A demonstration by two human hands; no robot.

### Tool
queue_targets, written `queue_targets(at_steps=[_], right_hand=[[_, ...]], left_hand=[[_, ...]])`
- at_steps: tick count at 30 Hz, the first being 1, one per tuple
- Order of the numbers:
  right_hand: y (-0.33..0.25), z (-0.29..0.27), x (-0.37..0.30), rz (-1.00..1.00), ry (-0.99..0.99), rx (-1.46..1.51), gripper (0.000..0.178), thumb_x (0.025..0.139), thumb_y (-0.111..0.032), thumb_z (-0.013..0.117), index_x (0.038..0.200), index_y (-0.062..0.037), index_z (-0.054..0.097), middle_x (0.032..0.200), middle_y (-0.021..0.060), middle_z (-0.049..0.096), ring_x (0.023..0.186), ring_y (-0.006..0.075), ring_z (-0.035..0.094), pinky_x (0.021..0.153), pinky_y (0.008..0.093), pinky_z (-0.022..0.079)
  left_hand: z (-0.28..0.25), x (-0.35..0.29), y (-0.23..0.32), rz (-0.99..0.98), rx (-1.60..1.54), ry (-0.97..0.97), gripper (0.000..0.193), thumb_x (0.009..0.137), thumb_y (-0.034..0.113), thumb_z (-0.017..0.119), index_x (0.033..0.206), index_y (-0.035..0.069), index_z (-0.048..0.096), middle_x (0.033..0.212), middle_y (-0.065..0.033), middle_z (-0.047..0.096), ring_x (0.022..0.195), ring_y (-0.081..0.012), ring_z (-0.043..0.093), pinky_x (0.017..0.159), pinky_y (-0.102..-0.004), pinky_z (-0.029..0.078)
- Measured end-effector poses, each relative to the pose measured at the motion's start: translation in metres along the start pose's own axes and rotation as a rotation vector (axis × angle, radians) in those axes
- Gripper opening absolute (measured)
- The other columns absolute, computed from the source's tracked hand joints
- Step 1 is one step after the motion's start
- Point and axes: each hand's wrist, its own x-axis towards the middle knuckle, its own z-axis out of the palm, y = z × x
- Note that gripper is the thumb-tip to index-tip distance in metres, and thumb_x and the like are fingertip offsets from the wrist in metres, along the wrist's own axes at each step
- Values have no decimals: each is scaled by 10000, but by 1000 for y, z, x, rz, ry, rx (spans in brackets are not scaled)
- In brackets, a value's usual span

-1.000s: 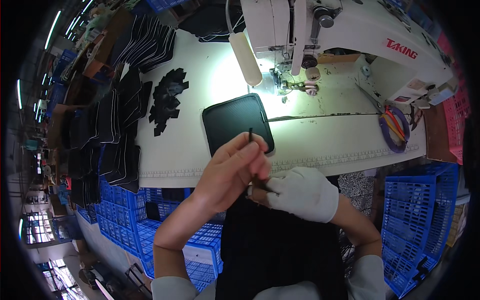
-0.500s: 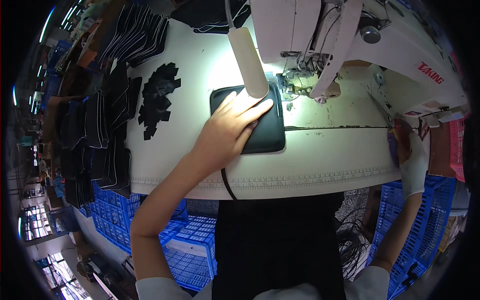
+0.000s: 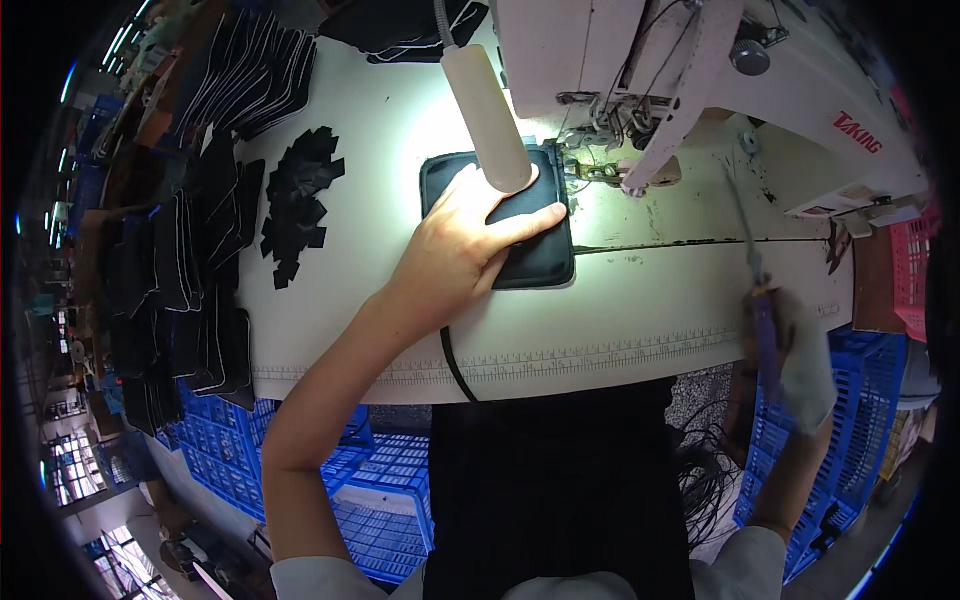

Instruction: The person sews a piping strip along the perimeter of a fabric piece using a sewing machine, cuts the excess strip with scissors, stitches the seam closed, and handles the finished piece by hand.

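Observation:
My left hand (image 3: 460, 240) lies with fingers spread on a flat black padded piece (image 3: 535, 265) with rounded corners, pressing it to the table. The upper right edge of that piece sits beside the presser foot (image 3: 595, 172) of the sewing machine (image 3: 840, 110). A beige lamp head (image 3: 488, 120) hides part of the piece and some fingertips. At the right, over the table's front edge, my right hand (image 3: 803, 365), in a whitish glove, is closed around a purple-handled tool (image 3: 764, 335). Its long, thin grey blade points away from me; motion blurs its exact kind.
Small black strips (image 3: 300, 200) lie heaped left of my left hand. Stacks of black pieces with white edging (image 3: 180, 260) line the left side. A black cord (image 3: 455, 365) hangs over the front edge. Blue crates (image 3: 385, 510) stand below; a pink basket (image 3: 912, 270) is at right.
My right hand has come toward me and left from the table's right end, bringing the purple-handled tool along. The black piece has turned slightly under my left hand, whose fingers have shifted.

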Motion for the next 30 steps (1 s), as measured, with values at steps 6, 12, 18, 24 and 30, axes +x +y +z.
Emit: queue_targets(at_steps=[6,12,18,24,30], right_hand=[[-29,99,-26,583,-427,1155,509,1002,-537,560,1138,-48,597,799,117,647,566,147,559,476,219,424],[-47,127,-14,563,-452,1256,510,1020,-542,533,1069,-38,595,804,106,647,537,112,530,442,236,422],[-36,142,-19,511,-457,1307,522,1022,-526,530,1014,-11,612,692,85,588,469,107,452,384,236,359],[-45,145,-22,696,-623,1777,504,1016,-526,559,1089,-29,596,811,84,643,505,94,500,401,195,392],[-32,183,-18,481,-970,2211,584,1008,-618,488,1031,-51,627,751,60,617,410,103,414,307,206,299]], left_hand=[[1,-3,7,-25,84,23,506,811,-37,642,1261,185,714,1367,-164,595,1305,-393,523,1106,-475,427],[4,-2,13,-94,50,-11,670,752,-135,601,1308,228,692,1465,-134,549,1387,-411,467,1155,-479,394],[5,-4,15,-103,62,1,691,740,-153,584,1313,219,689,1485,-136,534,1425,-433,420,1178,-498,359],[6,-5,13,-89,52,-1,697,732,-159,573,1315,205,689,1488,-151,527,1432,-448,406,1184,-519,349],[6,-5,14,-104,35,-9,699,736,-160,566,1323,201,685,1486,-158,525,1436,-440,404,1194,-516,333]])
